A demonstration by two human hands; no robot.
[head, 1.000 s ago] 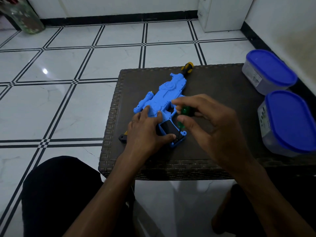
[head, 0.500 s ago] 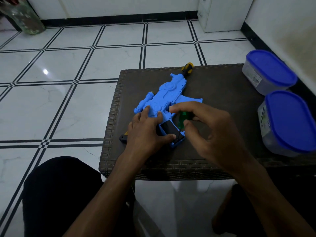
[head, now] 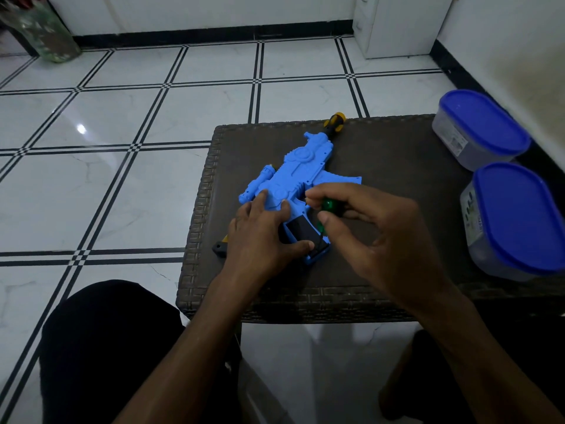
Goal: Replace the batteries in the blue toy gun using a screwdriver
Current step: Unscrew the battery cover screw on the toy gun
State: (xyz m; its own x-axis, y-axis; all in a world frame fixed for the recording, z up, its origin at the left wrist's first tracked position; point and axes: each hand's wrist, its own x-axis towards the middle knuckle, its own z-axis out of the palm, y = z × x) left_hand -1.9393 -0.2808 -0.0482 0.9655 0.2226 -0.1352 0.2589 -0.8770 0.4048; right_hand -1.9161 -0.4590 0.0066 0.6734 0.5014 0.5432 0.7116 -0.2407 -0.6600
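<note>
Two hands work over a dark woven table, with the person's dark-clad knees nearest the camera on either side of its near edge. On the near left, the left hand lies spread on the blue gun, fingers fairly straight and pressing on its body, the thumb reaching right against the black grip panel at the gun's near end. Just right of that thumb, the right hand pinches the green screwdriver between thumb and fingertips, fingers curled round its handle; the tool stands roughly upright over the grip, though its tip is hidden and cannot be made out. A small black and yellow piece pokes out from under the left wrist near the table's left edge. Beyond both hands the gun stretches away diagonally across the table, flat on its side, ending in a black and yellow muzzle near the far edge. Right of the right hand stand two clear tubs with blue lids, the near tub just in front of the far tub. Farther off lies white tiled floor with dark lines.
</note>
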